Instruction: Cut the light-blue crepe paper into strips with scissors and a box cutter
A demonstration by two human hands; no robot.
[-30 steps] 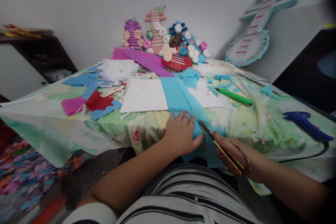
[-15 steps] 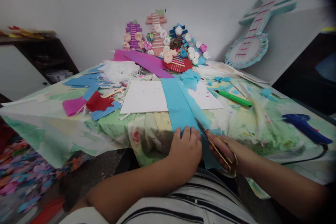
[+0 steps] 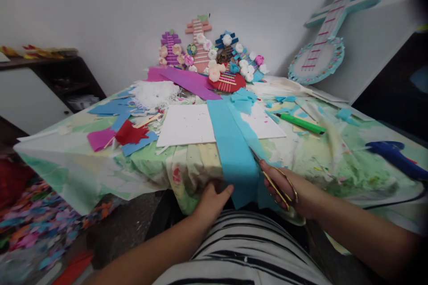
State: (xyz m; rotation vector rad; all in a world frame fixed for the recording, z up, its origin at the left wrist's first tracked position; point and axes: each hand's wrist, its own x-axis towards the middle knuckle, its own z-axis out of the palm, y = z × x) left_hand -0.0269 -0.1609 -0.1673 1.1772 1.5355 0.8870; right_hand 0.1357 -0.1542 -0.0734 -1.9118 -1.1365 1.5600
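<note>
A long strip of blue crepe paper (image 3: pixel 234 156) runs over a white board (image 3: pixel 187 124) and hangs past the table's front edge. At the strip's lower left edge is my left hand (image 3: pixel 214 200), its thumb raised apart from the fingers, which are partly hidden under the table edge. My right hand (image 3: pixel 284 185) is closed around gold-handled scissors (image 3: pixel 276 189). Their dark blades lie at the strip's right side, where a narrower, lighter piece (image 3: pixel 247 131) slants away from it. The blade tips are hard to make out against the paper.
A green cutter (image 3: pixel 301 123) and a blue glue gun (image 3: pixel 397 158) lie on the right. Paper scraps (image 3: pixel 132 132) and white shreds (image 3: pixel 155 93) cover the left. Small flower-decorated guitars (image 3: pixel 200 49) stand at the back, a large one (image 3: pixel 317 55) at the right.
My left hand has come off the top of the blue crepe paper and moved down and left to its edge. My right hand keeps the scissors in nearly the same place.
</note>
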